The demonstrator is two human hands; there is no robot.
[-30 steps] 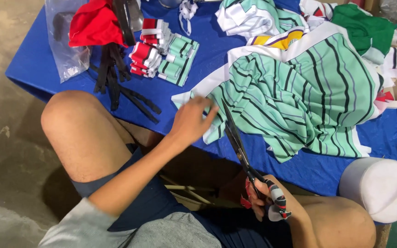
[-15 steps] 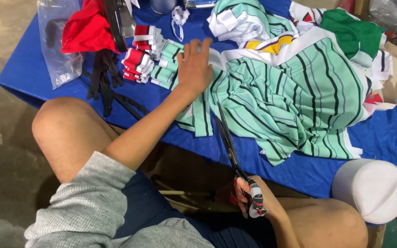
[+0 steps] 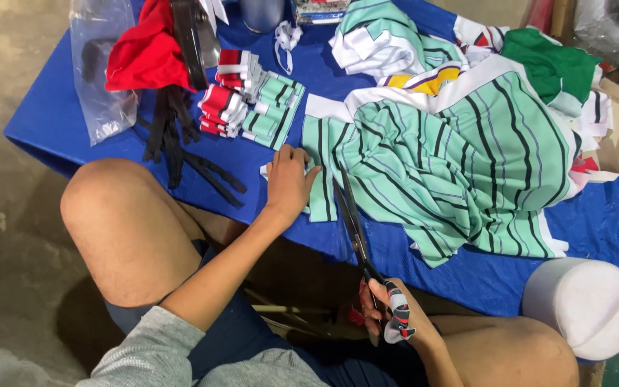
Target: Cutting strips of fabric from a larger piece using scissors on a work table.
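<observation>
Back from the stacks, my left hand [image 3: 288, 183] pins the striped fabric [image 3: 438, 165] flat; my right hand [image 3: 388, 315] grips the scissors [image 3: 352, 222], blades seemingly nearly closed, so I'd cut straight along a stripe.

A blue-covered table [image 3: 73, 122] holds mint striped fabric [image 3: 460, 165] at its right side, folded cloth stacks [image 3: 252, 100] centre, black strips [image 3: 173, 143] left.

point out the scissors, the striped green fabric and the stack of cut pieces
scissors [image 3: 352, 222]: head view, on the blades.
striped green fabric [image 3: 460, 165]: head view, mid-cloth.
stack of cut pieces [image 3: 248, 100]: head view, top of the pile.
</observation>
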